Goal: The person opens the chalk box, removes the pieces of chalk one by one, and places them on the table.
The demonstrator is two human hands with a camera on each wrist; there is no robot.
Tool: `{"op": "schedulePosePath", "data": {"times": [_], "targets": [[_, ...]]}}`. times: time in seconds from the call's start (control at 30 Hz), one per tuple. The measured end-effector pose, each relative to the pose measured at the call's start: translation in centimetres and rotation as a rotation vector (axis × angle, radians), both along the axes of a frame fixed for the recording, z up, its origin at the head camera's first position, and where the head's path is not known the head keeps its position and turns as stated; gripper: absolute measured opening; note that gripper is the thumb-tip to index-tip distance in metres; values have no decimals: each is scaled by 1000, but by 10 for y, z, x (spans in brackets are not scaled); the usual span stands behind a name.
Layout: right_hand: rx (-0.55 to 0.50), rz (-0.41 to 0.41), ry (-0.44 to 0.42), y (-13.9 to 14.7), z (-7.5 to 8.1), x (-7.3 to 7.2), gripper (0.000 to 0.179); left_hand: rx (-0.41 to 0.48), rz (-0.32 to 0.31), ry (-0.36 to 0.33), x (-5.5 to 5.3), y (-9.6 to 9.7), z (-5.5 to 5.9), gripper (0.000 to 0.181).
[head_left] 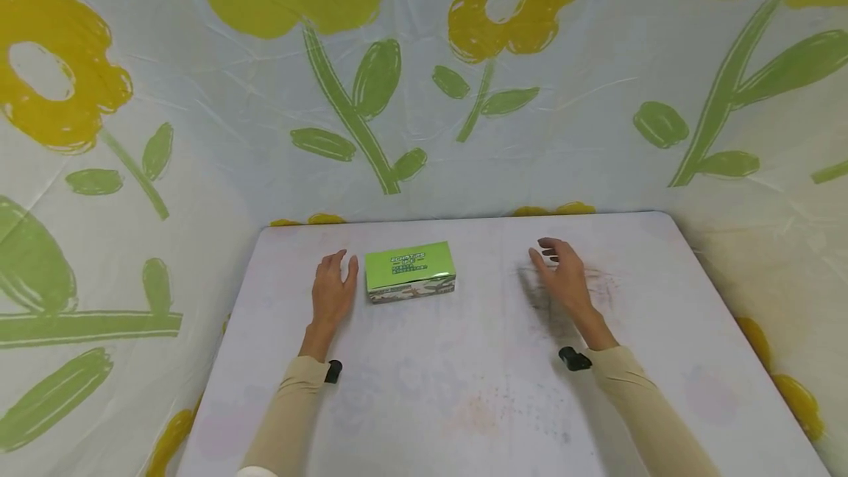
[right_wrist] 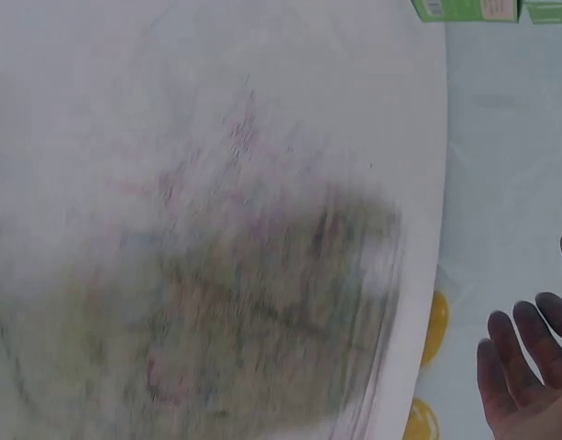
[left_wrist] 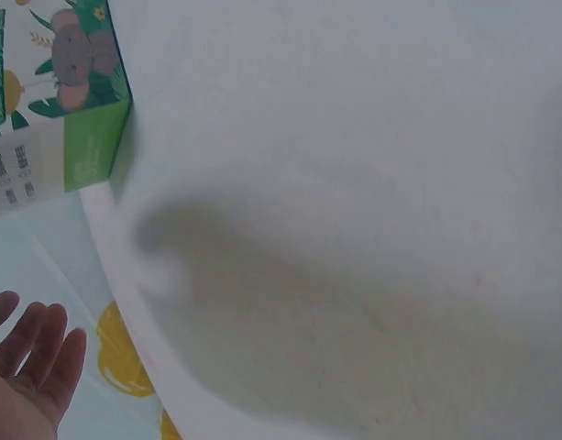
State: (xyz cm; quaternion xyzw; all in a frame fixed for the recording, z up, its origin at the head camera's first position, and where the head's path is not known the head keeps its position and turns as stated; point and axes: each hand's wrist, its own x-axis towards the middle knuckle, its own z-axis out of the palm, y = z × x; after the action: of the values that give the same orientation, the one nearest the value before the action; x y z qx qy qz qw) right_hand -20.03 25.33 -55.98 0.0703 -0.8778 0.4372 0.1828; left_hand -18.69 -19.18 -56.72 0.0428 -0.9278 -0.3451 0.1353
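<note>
A green box [head_left: 409,271] with printed lettering on top and a patterned front side lies on the table, left of its middle. My left hand [head_left: 333,290] is just left of the box, apart from it, with relaxed fingers and nothing held. In the left wrist view, the box [left_wrist: 56,82] shows an animal drawing on one side, and the left hand [left_wrist: 28,376] appears at the lower left. My right hand [head_left: 562,274] hovers right of the box, fingers loosely bent and holding nothing. The right wrist view catches this hand [right_wrist: 533,376] and a corner of the box [right_wrist: 468,9].
The white table [head_left: 430,381] has rounded far corners and smudged stains [head_left: 483,414]. A white cloth [head_left: 556,138] printed with yellow flowers and green leaves surrounds it at the back and sides. A small black device [head_left: 574,359] sits at the right wrist, another [head_left: 333,372] at the left.
</note>
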Motion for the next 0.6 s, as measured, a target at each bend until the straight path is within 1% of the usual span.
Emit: {"op": "schedulePosePath", "data": {"times": [0.17, 0.33, 0.4, 0.6], "targets": [[-46, 20, 2, -12, 3, -1, 33, 32, -5, 11, 0, 12, 3, 50], [-68, 33, -16, -21, 2, -1, 32, 36, -12, 7, 1, 21, 3, 46], [-76, 37, -29, -24, 1, -1, 32, 50, -11, 7, 0, 24, 2, 44], [-98, 56, -58, -34, -1, -1, 34, 154, -38, 11, -1, 31, 3, 40]]}}
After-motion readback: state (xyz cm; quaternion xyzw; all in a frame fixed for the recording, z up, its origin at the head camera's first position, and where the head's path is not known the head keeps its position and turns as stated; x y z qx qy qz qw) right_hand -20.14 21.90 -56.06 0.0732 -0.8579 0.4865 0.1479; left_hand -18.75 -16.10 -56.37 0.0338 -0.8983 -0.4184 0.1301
